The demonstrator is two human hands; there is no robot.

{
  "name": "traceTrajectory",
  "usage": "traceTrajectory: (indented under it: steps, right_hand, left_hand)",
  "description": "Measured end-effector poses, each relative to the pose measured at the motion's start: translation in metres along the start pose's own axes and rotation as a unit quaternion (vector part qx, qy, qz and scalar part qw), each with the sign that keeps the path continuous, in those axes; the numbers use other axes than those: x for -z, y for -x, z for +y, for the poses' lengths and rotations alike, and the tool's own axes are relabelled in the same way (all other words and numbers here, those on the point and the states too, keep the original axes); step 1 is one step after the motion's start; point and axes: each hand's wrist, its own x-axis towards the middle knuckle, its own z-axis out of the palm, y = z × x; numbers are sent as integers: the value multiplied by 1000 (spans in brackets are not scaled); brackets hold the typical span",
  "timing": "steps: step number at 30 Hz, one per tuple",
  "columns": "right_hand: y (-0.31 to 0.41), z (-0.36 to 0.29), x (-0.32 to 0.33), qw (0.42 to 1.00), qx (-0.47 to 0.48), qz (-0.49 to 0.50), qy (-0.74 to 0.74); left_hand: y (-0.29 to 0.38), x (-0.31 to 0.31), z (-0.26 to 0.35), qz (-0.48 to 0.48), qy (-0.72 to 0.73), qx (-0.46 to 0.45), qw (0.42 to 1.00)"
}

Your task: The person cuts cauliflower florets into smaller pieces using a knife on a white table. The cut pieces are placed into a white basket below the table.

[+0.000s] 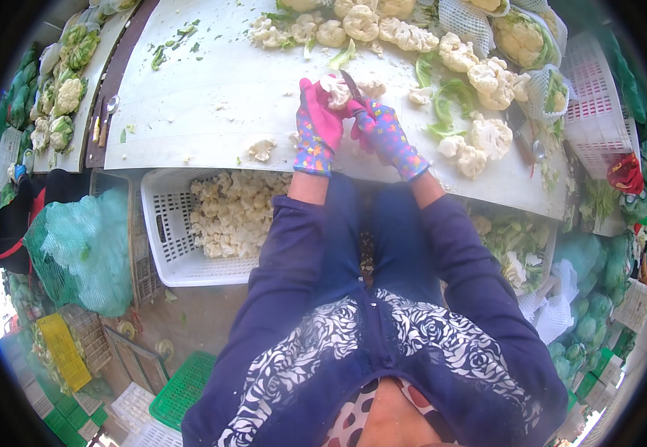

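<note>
My left hand (319,125), in a pink glove with a flowered cuff, holds a cut cauliflower piece (334,94) just above the white tabletop (200,106). Beside it, my right hand (382,129), gloved alike, grips a knife whose dark blade (350,84) rises along the right side of that piece. Another cauliflower chunk (372,88) shows just behind the blade. Near the table's front edge lies a small floret (262,149), left of my left hand. Trimmed cauliflower heads (361,23) line the back, and cut pieces (491,138) with green leaves (443,106) lie to the right.
Below the table at left, a white plastic crate (153,223) holds many florets (234,215). Leafy trimmings (516,246) fill a container at right. Net-wrapped cauliflower (524,42) and another knife (522,146) occupy the table's right side. A person (16,223) is at far left.
</note>
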Motion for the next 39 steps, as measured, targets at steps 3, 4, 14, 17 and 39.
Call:
traceTrajectory:
  steps: [3,4,14,17,39]
  right_hand:
    - [3,3,2,998,34,57,21]
    - [3,4,5,987,96,68,108]
    - [5,13,8,845,265,76,457]
    - [9,19,-8,866,229,96,433]
    - [5,34,44,921,94,84,368]
  left_hand:
    - [3,-5,3,-6,-27,6,1000]
    - [5,-6,5,9,-36,8,999]
    - [10,-14,4,36,-209,-60,975]
    - [16,-14,9,28,-193,-88,977]
    - [59,79,74,-135,-834,-226,485]
